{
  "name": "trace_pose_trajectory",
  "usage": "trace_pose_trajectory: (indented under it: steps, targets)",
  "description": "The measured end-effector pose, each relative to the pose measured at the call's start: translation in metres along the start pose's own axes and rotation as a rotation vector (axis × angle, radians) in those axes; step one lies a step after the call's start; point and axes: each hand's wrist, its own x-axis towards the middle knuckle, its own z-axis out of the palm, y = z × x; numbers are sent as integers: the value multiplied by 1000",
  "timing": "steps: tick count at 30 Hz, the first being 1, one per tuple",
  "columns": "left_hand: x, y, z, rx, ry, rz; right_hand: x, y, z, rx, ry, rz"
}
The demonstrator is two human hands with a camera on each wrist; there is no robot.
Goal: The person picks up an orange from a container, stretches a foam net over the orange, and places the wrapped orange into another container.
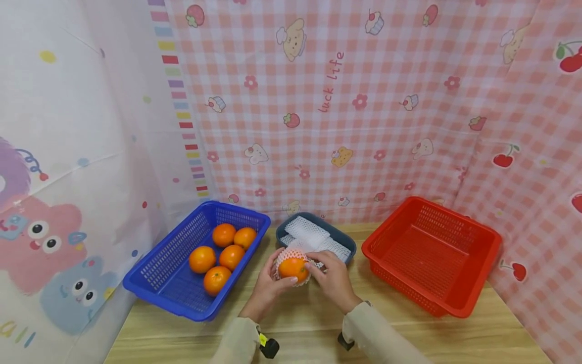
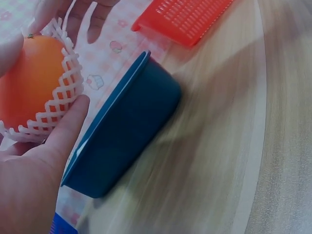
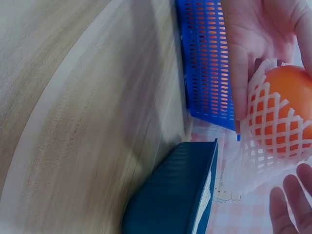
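Note:
An orange (image 1: 292, 268) sits partly inside a white foam net sleeve (image 3: 278, 129), its stem end bare. My left hand (image 1: 268, 285) cups the orange and sleeve from the left, thumb across the front of the fruit. On the right side, my right hand (image 1: 334, 278) pinches the sleeve's rim with thumb and forefinger; its other fingers (image 3: 291, 195) stand apart from the fruit in the right wrist view. Just behind the hands is a dark teal basket (image 2: 126, 126), where flat white foam sleeves (image 1: 306, 230) lie stacked.
To the left a blue basket (image 1: 159, 298) has several oranges (image 1: 217, 280) in it. A red basket (image 1: 436, 263) stands on the right of the wooden table (image 1: 309, 336). Patterned cloth (image 1: 318, 126) hangs behind and along both sides.

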Motion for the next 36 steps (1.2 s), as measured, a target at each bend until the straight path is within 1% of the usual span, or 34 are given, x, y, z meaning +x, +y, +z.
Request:
trace_pose_trajectory:
  steps: [2,4,6,8,12,16,21,27,32,36]
  targets:
    - [1,-1,0,38,34,7,0,1,0,-8,32,-41]
    - [1,-2,0,83,69,15,0,1,0,-20,55,-63]
    - [1,-3,0,127,96,22,0,0,1,-18,56,-57]
    - [1,-4,0,166,122,20,-2,-2,1,9,43,-52]
    - [2,-4,2,166,158,18,-4,-7,2,67,14,-44]
    - [3,-4,4,144,186,33,-6,-11,3,86,-1,-63]
    - [5,-4,5,141,198,70,-10,-15,7,106,1,-113]
    - [4,-7,2,152,206,104,-14,-21,13,147,9,-162]
    - [4,-7,0,160,184,117,-15,-25,15,177,-3,-169]
    - [4,-7,-3,176,164,121,-13,-22,10,184,-48,-183]
